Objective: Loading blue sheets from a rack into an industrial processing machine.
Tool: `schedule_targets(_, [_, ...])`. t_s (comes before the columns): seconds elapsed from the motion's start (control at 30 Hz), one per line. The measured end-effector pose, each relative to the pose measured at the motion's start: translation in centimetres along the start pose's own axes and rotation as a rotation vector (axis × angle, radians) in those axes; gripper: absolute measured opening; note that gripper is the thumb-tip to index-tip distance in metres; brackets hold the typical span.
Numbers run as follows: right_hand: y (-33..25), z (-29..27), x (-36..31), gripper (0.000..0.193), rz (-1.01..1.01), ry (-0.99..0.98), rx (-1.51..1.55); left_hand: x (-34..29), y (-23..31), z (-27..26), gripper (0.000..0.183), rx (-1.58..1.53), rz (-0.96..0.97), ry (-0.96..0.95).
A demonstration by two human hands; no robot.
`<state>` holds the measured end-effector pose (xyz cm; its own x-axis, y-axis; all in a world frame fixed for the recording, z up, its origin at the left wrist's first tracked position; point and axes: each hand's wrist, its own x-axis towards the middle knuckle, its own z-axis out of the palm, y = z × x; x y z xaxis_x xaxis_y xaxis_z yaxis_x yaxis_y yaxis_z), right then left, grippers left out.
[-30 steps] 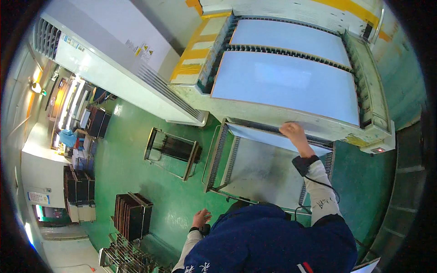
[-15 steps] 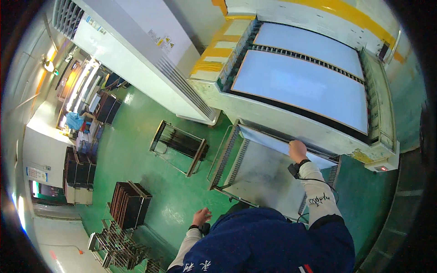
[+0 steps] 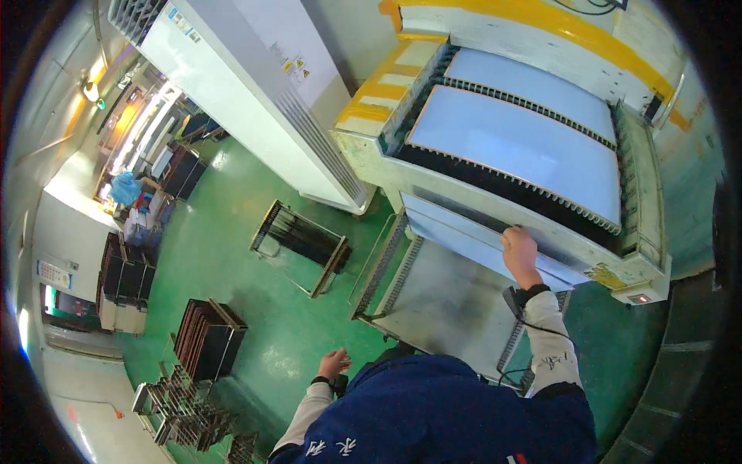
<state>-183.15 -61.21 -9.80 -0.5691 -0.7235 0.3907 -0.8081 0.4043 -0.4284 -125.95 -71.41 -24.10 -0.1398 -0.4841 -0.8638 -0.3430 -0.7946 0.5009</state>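
Note:
My right hand (image 3: 520,247) is closed on the upper edge of a white panel (image 3: 456,238), its fingers curled over that edge. The panel stands on edge in a slotted metal rack cart (image 3: 444,298), close against the front of the conveyor machine (image 3: 502,205). A thin line runs lengthwise across the white surface; I cannot tell whether a second panel is there. Low at my left side, my left hand (image 3: 334,363) hangs over the floor with loosely spread fingers and nothing in it. Two white panels with thin orange edges, the nearer panel (image 3: 518,147) and the farther panel (image 3: 533,81), lie flat on the conveyor.
Left of the machine stands a tall white cabinet unit (image 3: 255,93). On the green floor are a small slotted rack (image 3: 301,246), a rack of dark boards (image 3: 209,340) and stacked metal frames (image 3: 182,406). A person in blue (image 3: 126,188) is far left.
The white panel in my right hand has risen out of the cart, showing more of its face. The nearer conveyor panel sits farther from the front edge. My left hand still hangs free.

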Motion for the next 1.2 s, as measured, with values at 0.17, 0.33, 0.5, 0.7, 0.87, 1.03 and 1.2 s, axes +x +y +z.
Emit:
schedule_targets(0.17, [-3.3, -9.9, 2.4, 0.007, -0.062, 0.252, 0.134, 0.3, 0.6, 0.7, 0.040, -0.010, 0.033, -0.019])
schedule_targets(0.33, [-4.0, -15.7, 1.5, 0.007, 0.391, 0.621, 0.783, -0.1, 1.0, 1.0, 0.039, 0.033, 0.019, 0.000])
schedule_targets(0.5, [-2.4, -13.5, -0.6, 0.004, 0.696, 0.338, 1.121, 0.5, 1.5, 1.2, 0.039, 0.039, 0.023, -0.013])
schedule_targets(0.7, [-1.4, -7.1, -5.0, 0.007, 0.785, 0.139, 1.587, 0.1, 1.8, 1.6, 0.037, 0.018, 0.026, 0.010])
schedule_targets(0.87, [-2.8, -4.8, -6.6, 0.008, 0.987, 0.291, 1.741, 0.3, 2.0, 0.9, 0.041, 0.055, -0.008, 0.003])
schedule_targets(1.03, [-3.7, -4.7, -6.3, 0.008, 0.997, 0.187, 1.806, 0.8, 1.9, 1.2, 0.034, 0.034, 0.036, -0.009])
schedule_targets(1.2, [-5.0, -5.6, -5.1, 0.010, 0.993, 0.157, 1.778, 0.9, 2.4, 1.8, 0.034, 0.015, 0.025, -0.018])
